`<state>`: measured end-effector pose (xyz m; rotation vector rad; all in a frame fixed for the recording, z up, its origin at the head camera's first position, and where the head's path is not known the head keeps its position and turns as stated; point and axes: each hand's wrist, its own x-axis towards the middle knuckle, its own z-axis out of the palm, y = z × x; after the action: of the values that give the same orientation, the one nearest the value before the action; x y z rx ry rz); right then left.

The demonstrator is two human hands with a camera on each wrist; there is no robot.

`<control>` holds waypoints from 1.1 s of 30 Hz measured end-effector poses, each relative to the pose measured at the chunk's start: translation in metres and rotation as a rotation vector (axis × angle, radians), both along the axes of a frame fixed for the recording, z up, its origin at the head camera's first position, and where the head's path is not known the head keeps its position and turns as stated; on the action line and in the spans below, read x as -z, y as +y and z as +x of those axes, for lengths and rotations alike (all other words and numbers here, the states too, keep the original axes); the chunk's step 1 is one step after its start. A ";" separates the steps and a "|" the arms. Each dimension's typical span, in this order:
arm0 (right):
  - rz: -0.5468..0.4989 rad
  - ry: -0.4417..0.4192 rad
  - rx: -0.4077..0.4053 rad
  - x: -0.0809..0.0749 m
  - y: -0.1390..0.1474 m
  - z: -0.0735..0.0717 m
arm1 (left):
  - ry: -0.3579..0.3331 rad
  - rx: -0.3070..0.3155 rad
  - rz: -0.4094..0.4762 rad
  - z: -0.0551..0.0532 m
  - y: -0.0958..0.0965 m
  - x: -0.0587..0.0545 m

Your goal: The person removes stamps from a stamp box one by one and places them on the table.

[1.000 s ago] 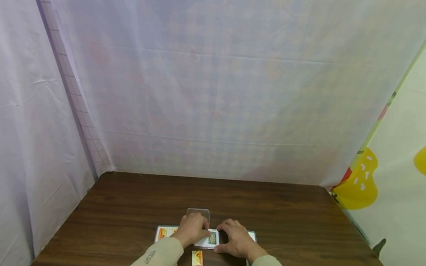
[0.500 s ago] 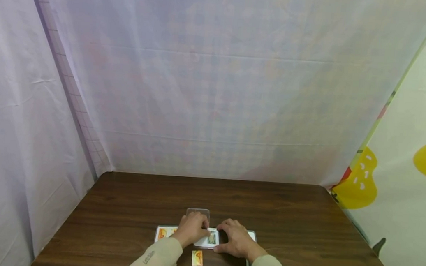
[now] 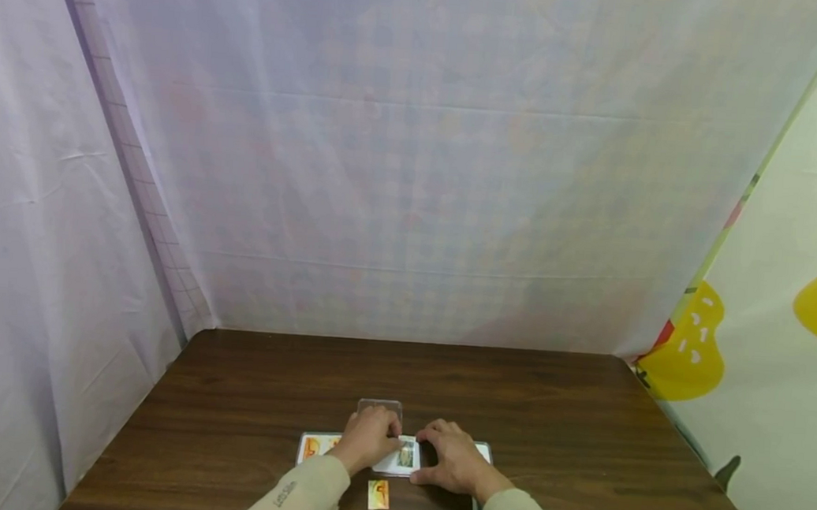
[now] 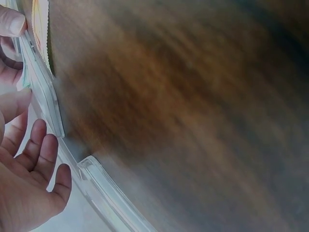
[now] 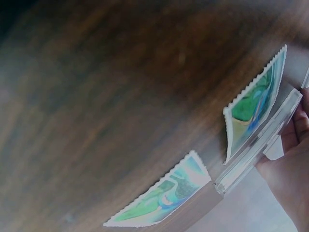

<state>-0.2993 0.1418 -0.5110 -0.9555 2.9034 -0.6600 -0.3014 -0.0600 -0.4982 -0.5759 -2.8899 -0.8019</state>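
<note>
In the head view, a flat clear plastic case (image 3: 393, 469) with a white inside lies between the hands. A small greenish stamp (image 3: 405, 456) sits over its right part. My left hand (image 3: 367, 435) pinches the stamp at its left edge, the fingers partly hiding it. My right hand (image 3: 454, 457) grips the case's right end, thumb at the near corner, fingers at the far one. In the left wrist view the left hand (image 4: 29, 179) has its other fingers loosely curled beside the case edge (image 4: 46, 92). The right hand (image 5: 289, 169) shows only in part in the right wrist view.
An orange-yellow stamp (image 3: 378, 495) lies in front of the case. Another case with orange stamps (image 3: 313, 444) is at left, a clear piece (image 3: 380, 403) behind, a third case (image 3: 484, 451) at right. Two green-blue stamps (image 5: 253, 104) lie on the wooden table (image 3: 264, 379).
The greenish stamp has shifted slightly leftward and away from me within the case. Both hands stay almost in place.
</note>
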 end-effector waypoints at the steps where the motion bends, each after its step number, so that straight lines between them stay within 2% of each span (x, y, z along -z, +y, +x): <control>1: -0.001 0.001 -0.001 0.000 0.000 0.000 | 0.001 0.002 0.001 0.000 0.000 0.000; 12: 0.004 0.002 0.002 -0.001 -0.001 0.001 | -0.020 0.029 0.068 0.002 -0.003 -0.004; 18: 0.003 -0.005 0.006 -0.001 -0.001 0.001 | -0.039 0.052 0.145 0.001 -0.006 -0.004; 27: -0.003 -0.004 0.005 0.000 0.000 0.001 | -0.074 0.079 0.199 0.001 -0.012 -0.004; 33: -0.009 0.001 0.006 -0.001 0.000 0.001 | -0.145 0.113 0.299 0.003 -0.016 -0.009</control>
<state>-0.2985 0.1416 -0.5102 -0.9487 2.9080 -0.6739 -0.2979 -0.0757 -0.4894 -0.6751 -2.7995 -1.3142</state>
